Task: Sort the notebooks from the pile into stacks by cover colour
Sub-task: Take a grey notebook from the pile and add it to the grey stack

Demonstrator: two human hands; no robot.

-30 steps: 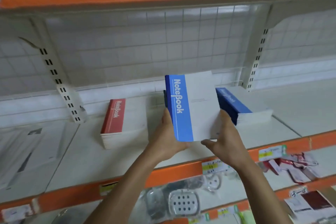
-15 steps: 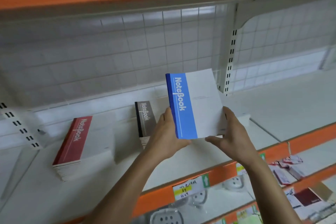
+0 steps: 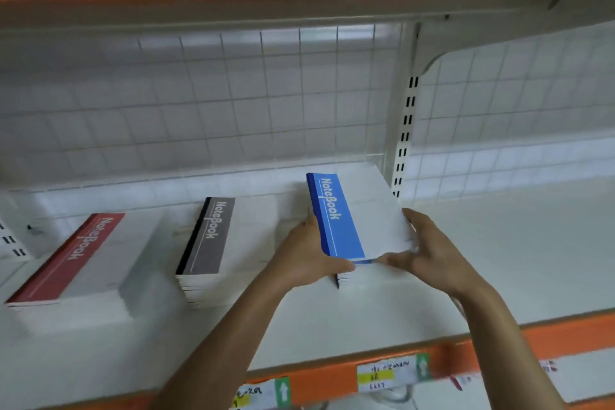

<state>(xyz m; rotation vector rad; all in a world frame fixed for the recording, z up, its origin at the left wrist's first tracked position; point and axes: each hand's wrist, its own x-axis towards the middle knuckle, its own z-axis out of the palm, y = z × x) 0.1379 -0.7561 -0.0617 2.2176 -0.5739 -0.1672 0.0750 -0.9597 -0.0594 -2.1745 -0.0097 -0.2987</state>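
Both hands hold one blue notebook (image 3: 356, 216). The left hand (image 3: 306, 260) grips the blue spine side. The right hand (image 3: 432, 253) pinches the white side and the near corner. The cover is white with a wide blue stripe, and it says NoteBook in white letters. It is low over a small stack (image 3: 344, 277) on the white shelf (image 3: 499, 260). Only a bit of that stack peeks out by the left thumb, so I cannot tell if they touch. The notebook lies between the two hands. To the left sit a grey stack (image 3: 213, 240) and a red stack (image 3: 76, 260), both a little blurry.
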